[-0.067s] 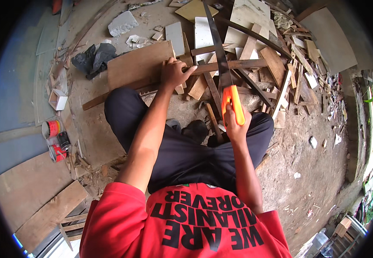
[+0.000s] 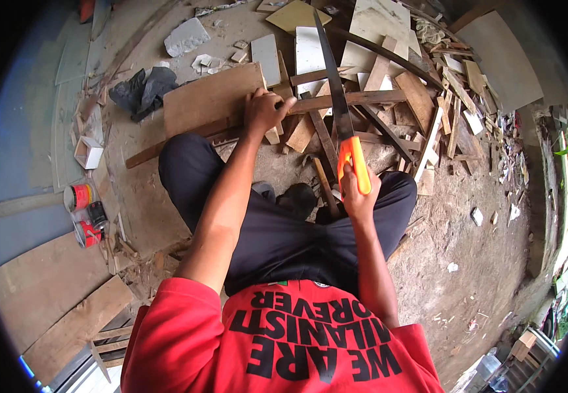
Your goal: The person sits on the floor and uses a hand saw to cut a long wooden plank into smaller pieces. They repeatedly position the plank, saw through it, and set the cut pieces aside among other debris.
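A hand saw (image 2: 337,88) with a bright orange handle is gripped in my right hand (image 2: 362,191), above my right knee. Its dark blade points away from me and crosses a long brown wooden strip (image 2: 375,97). My left hand (image 2: 265,111) is wrapped over that strip, left of the blade, at the right end of a brown wooden board (image 2: 212,98). Most of its fingertips are hidden behind the wood. The strip runs crosswise in front of my knees, its left part showing below the board.
Scrap wood (image 2: 421,98) is heaped at the far right, with white panels (image 2: 310,49) behind the strip. A black plastic bag (image 2: 141,90) and a white foam-like block (image 2: 186,36) lie far left. Red cans (image 2: 87,232) stand beside my left. Dark shoes (image 2: 297,200) show between my legs.
The saw and my right hand have shifted slightly toward me along the cut line. My left hand stays on the strip, its thumb a little shifted.
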Available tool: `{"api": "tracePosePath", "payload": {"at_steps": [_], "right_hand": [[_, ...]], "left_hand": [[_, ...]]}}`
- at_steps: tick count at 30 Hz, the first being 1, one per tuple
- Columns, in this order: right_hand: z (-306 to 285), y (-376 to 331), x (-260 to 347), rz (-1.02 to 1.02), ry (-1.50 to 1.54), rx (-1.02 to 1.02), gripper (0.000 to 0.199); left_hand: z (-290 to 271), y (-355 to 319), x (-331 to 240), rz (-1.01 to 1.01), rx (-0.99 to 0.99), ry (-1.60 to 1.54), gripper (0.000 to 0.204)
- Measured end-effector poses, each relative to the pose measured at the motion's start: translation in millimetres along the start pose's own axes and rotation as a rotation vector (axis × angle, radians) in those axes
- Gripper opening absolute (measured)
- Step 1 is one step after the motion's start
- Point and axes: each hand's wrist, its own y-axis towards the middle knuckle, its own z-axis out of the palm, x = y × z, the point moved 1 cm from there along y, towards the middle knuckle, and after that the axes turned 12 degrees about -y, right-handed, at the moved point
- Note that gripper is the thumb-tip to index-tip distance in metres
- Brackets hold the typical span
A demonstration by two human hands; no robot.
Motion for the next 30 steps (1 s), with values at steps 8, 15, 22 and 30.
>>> {"api": "tracePosePath", "payload": {"at_steps": [8, 15, 22, 30], "right_hand": [[3, -73, -27, 0.207, 0.084, 0.037, 0.019], [14, -57, -27, 0.225, -0.006, 0.142, 0.034], [33, -51, -6, 0.085, -0.022, 0.102, 0.027], [64, -45, -5, 0.102, -0.038, 0.175, 0.02]], "left_hand": [[-6, -3, 8, -0.013, -0.028, -0.227, 0.041], [-3, -2, 22, 0.096, 0.145, 0.008, 0.061], [10, -36, 8, 0.09, -0.05, 0.258, 0.056], [14, -48, 10, 0.152, -0.102, 0.239, 0.047]]}}
